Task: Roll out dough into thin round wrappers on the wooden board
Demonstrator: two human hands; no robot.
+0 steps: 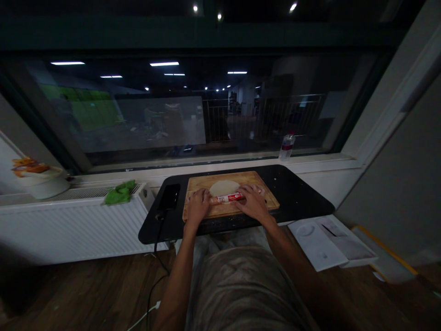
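A wooden rolling pin (pixel 228 198) with a red and white label lies across a wooden cutting board (pixel 193 184). My left hand (pixel 199 205) is closed over its left end. The right end is under my right hand (pixel 253 202), whose fingers curl over the pin and partly hide it. A pale, flattened round of dough (pixel 223 187) shows just beyond the pin, between my hands. Its near edge is covered by the pin.
The board rests on a black table (pixel 303 197). A phone (pixel 169 196) with a cable lies at its left. On the sill stands a plastic bottle (pixel 286 146); a green cloth (pixel 120 192) and a white bowl (pixel 44 181) sit by the radiator (pixel 86 230). An open white box (pixel 327 239) is at right.
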